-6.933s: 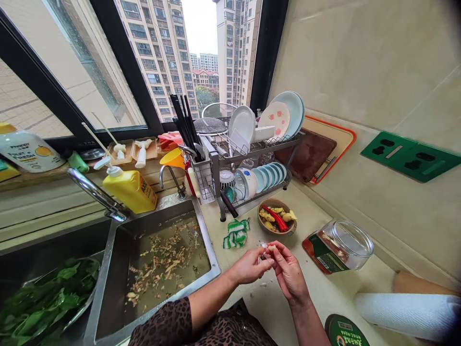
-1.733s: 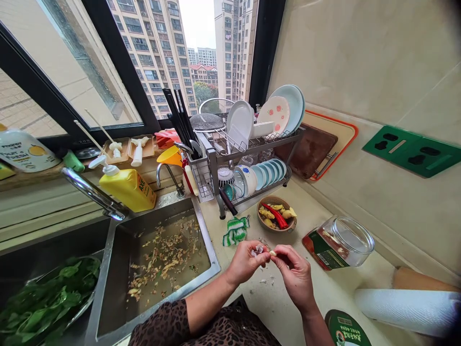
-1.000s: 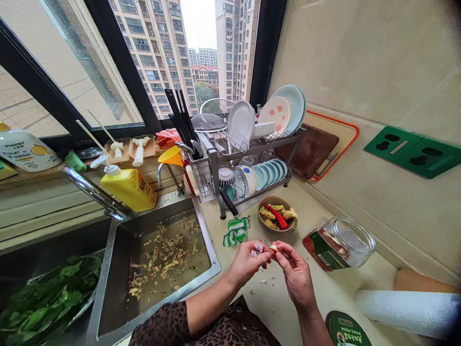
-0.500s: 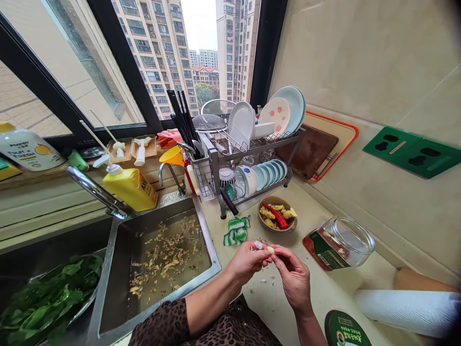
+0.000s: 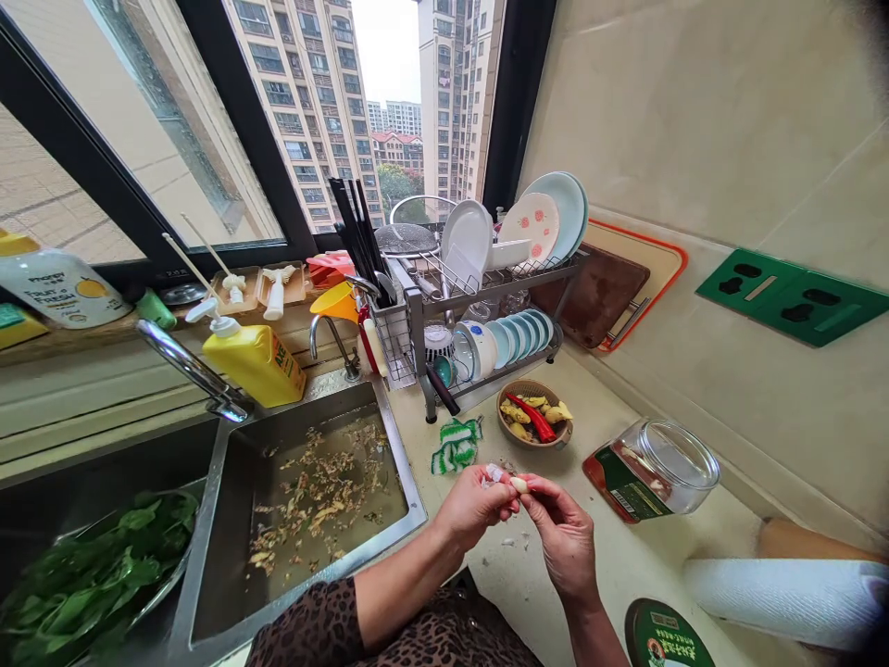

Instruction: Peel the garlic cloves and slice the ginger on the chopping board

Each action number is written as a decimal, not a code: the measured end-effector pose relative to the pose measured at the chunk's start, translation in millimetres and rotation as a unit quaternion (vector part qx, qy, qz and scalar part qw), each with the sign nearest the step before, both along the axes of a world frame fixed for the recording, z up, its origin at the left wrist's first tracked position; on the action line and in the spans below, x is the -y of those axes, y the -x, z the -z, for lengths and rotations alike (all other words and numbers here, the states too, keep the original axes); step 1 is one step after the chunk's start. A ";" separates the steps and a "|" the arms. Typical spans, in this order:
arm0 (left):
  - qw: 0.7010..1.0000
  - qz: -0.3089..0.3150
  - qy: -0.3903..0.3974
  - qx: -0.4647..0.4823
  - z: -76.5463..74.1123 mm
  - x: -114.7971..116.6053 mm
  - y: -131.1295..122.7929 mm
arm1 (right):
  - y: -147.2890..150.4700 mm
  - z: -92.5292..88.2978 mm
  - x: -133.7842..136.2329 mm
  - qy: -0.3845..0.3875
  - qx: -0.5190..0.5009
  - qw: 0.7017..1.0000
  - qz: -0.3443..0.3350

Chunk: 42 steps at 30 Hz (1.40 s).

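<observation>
The hands (image 5: 476,509) pinch a garlic clove (image 5: 519,484) (papery skin (image 5: 494,474) attached).

A cream garlic clove (image 5: 519,484), brown leopard-print sleeve (image 5: 306,630), green-and-white striped dishcloth (image 5: 457,446).

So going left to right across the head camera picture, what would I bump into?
green leaves, metal bowl, food scraps, steel sink, left hand, right hand, glass jar, paper towel roll
</observation>
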<state>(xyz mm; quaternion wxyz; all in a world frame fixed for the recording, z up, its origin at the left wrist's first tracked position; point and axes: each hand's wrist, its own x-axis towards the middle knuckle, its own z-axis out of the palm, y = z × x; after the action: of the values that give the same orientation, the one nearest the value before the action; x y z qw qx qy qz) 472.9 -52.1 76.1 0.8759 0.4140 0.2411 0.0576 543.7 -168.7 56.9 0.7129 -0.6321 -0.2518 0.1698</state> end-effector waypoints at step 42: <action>1.000 -0.013 -0.016 -0.020 17.3 -11.1 -2.7 | -8.2 -4.3 -2.9 -0.098 -0.327 0.939 0.044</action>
<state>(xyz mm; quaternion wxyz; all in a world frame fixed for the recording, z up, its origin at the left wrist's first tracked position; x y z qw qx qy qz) 475.6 -41.0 58.9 0.8635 0.4256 0.2626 0.0647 551.9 -165.9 61.2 0.8213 -0.4786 0.0078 0.3104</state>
